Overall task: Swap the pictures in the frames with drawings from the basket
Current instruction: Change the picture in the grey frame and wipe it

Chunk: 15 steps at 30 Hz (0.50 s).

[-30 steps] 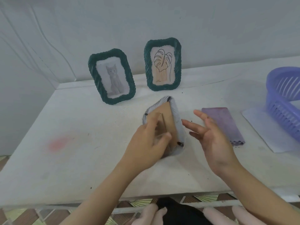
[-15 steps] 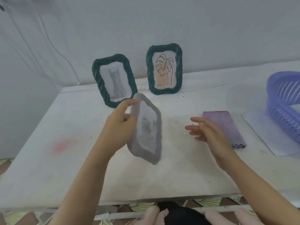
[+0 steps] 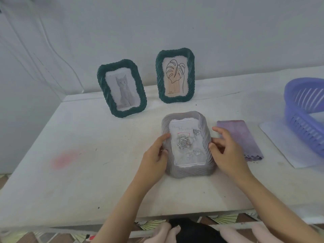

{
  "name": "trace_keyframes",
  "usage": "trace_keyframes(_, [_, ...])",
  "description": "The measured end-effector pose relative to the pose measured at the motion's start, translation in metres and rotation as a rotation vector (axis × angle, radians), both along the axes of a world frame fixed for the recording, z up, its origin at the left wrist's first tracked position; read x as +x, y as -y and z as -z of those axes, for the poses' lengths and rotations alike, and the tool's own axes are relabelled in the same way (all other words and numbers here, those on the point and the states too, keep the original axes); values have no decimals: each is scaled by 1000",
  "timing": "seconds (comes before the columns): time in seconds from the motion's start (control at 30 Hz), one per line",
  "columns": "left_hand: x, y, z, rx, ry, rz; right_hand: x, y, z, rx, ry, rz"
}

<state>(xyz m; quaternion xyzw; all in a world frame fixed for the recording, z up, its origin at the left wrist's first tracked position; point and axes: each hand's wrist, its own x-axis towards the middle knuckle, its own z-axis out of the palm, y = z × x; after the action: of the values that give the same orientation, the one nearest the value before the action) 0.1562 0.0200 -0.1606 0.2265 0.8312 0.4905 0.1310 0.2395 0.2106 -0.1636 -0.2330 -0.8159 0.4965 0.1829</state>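
A grey ribbed frame [image 3: 190, 170] faces me near the middle of the white table [image 3: 91, 155], showing a rose drawing [image 3: 185, 143] behind its glass. My left hand [image 3: 155, 157] grips its left edge and my right hand [image 3: 225, 153] grips its right edge. I cannot tell whether the frame rests on the table or is held just above it. Behind it stand two dark green frames: the left green frame [image 3: 121, 88] holds a cat picture, the right green frame [image 3: 175, 76] holds a leaf line drawing. A purple plastic basket [image 3: 305, 111] sits at the far right.
A folded purple cloth [image 3: 240, 137] lies just right of the grey frame, partly under my right hand. A white sheet [image 3: 287, 148] lies under the basket. A pink stain [image 3: 64, 158] marks the table at left. The wall runs close behind the green frames.
The grey frame, held back-up then swung over by my left hand alone, now faces me front-up. My right hand has closed onto its right edge.
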Motion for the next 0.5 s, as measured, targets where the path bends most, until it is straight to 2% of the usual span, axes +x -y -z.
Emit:
trace_keyframes(0.13, [3,0,3,-188,-171,23,1,0,1,144,13,-15])
trace_keyframes(0.27, [2,0,11,-329,-325,67,0,-1,3,181,14,-3])
trace_keyframes(0.4, [-2,2,13,-286,-299,96,1,-5,5,233,15,2])
trace_keyframes(0.5, [-6,4,12,-279,-304,125,3,-11,-1,438,-38,57])
